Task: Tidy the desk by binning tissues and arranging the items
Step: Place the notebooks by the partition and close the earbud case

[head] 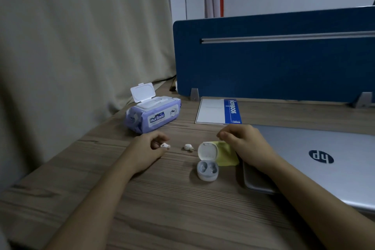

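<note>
A white earbud case [207,166] stands open on the wooden desk [162,209], its two sockets unfilled. One white earbud [189,147] lies loose just left of the case. My left hand [148,149] pinches a second white earbud [165,145] at its fingertips, low over the desk. My right hand [243,144] hovers over a yellow cloth [227,156] behind the case, fingers curled with nothing visible in them. A purple wet-wipe pack [153,115] with its lid flipped up sits at the back left.
A closed silver HP laptop [324,158] fills the right side under my right forearm. A white and blue notebook [219,111] lies flat by the blue divider panel [274,61]. A beige curtain [81,46] hangs along the desk's left edge.
</note>
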{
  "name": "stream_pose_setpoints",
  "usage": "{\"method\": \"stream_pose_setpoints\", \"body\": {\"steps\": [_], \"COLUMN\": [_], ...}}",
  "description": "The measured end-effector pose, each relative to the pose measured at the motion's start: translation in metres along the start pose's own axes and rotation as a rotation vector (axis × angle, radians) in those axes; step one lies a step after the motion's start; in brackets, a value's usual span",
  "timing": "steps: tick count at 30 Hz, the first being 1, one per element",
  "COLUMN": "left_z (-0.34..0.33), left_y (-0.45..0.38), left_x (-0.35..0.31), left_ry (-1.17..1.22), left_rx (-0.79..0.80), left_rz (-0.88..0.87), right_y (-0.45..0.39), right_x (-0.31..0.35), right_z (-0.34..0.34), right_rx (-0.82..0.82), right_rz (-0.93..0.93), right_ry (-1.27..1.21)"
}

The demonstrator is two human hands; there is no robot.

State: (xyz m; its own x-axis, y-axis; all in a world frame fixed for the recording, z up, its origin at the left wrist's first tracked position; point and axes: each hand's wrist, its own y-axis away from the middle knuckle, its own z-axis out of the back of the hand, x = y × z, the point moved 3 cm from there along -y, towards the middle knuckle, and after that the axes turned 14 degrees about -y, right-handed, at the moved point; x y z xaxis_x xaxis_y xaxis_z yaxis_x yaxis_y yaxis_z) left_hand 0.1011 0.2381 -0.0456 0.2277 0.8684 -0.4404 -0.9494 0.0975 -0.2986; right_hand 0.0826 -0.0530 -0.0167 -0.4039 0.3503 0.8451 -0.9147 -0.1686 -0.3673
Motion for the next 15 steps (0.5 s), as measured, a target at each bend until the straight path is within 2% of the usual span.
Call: {"method": "stream_pose_setpoints", "body": {"steps": [10,15], "left_z": [0.001,0.006], "left_y": [0.024,0.038], "left_x": [-0.028,-0.058], "left_ry": [0.138,0.311], "left_rx": [0.030,0.007], "left_rz": [-0.149,-0.212], "right_y": [0.007,0.014], "right_x": [0.001,0.004], "right_z": [0.005,0.011], "right_rx": [0.019,-0.004], "right_rz": [-0.021,-0.031], "right_ry": [0.075,0.069]}}
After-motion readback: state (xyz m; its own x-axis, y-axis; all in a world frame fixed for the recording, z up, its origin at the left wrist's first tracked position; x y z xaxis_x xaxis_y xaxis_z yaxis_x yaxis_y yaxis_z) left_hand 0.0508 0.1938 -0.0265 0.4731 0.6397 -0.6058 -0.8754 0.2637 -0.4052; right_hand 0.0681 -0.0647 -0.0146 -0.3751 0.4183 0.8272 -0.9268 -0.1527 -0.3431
